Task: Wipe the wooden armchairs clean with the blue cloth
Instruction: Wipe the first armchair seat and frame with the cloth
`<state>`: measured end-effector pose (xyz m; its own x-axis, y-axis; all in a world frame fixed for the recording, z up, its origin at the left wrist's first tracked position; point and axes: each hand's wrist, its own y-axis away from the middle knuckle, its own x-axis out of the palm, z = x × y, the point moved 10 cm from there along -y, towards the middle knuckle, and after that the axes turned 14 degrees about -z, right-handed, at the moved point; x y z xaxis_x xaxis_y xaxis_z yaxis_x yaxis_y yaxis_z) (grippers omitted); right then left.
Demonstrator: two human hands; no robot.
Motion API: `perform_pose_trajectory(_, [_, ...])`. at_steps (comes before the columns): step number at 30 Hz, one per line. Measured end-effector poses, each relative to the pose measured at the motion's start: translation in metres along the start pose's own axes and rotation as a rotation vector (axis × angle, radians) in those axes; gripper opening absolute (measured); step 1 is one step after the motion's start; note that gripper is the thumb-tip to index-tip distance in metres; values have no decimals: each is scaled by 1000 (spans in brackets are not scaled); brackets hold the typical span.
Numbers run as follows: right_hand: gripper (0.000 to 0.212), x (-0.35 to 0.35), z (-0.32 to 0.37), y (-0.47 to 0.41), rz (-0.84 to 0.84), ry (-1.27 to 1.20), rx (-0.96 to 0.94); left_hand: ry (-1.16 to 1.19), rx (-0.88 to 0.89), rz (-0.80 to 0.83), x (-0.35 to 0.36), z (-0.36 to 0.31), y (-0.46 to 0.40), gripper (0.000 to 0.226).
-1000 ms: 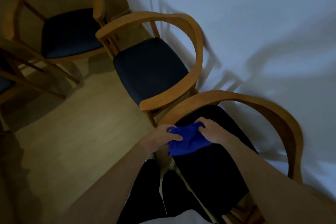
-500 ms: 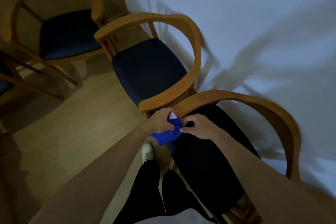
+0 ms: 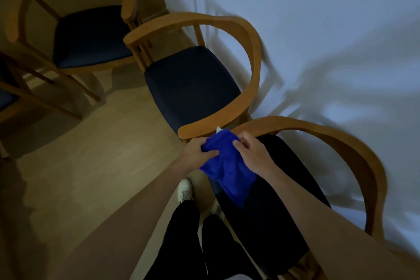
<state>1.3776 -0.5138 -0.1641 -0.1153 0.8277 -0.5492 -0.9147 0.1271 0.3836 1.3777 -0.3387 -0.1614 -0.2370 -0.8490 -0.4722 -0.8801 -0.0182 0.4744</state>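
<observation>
One camera only, worn on the person's head, looking steeply forward and down. Its wide lens bends the wall (image 3: 318,18) and the floor (image 3: 91,166). The forearms run in from the bottom edge; the nearest chair (image 3: 354,157) sits close at lower right, and two more chairs recede toward the upper left corner.

Armchairs (image 3: 245,57): four; blue cloth (image 3: 227,166): one; hands (image 3: 197,154): two.
</observation>
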Motion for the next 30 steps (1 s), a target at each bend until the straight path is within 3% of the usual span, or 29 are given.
perform_pose_trajectory(5, [9,4,-2,-35,-165,105,-45,-255,159,-154,4,-4,-44,13])
perform_pose_trajectory(11, [15,26,-42,-63,-233,183,14,-299,127,-182,37,52,-98,14])
perform_pose_trajectory(14, [46,35,-34,-51,-302,386,-312,-278,121,-215,52,74,-105,21])
perform_pose_trajectory(17, [72,77,-21,-35,-65,672,-790,-185,147,-224,57,86,-102,18])
perform_pose_trajectory(19, [94,104,-33,-34,136,839,-886,-125,80,-230,51,103,-100,17])
perform_pose_trajectory(22, [114,125,-47,-44,246,1030,-884,-68,-68,-236,40,134,-92,26])
perform_pose_trajectory(26, [99,145,-32,-51,296,997,-1020,76,-167,-219,34,154,-83,22])
perform_pose_trajectory(30, [91,162,-23,-47,358,959,-1159,189,-320,-326,16,185,-69,9])
